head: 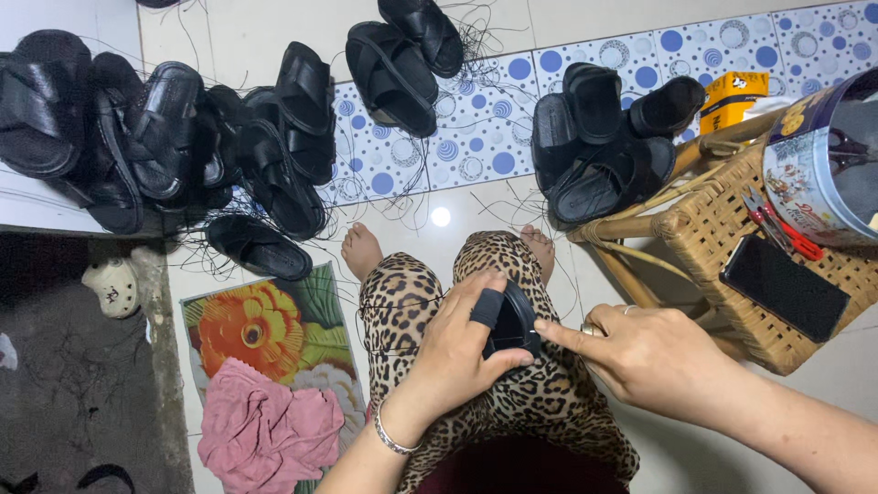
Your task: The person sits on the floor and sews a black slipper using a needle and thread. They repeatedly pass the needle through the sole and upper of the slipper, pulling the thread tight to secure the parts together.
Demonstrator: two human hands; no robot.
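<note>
Sandal piece (512, 320) sat on the lap between left hand (457, 352) and right hand (649, 352). Sandal pile (165, 137) lay on the floor far left, a smaller stack (604, 137) ahead right. Wicker stool (722, 220) stood right, carrying a tin (823, 155), phone (785, 285) and snips (777, 229); cloth (265, 430) lay on the mat (265, 320) left.

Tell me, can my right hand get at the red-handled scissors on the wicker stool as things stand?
Probably yes: the right hand is beside the wicker stool, and the red-handled scissors lie uncovered on top, though that hand is pinching thread at the black sandal.
</note>
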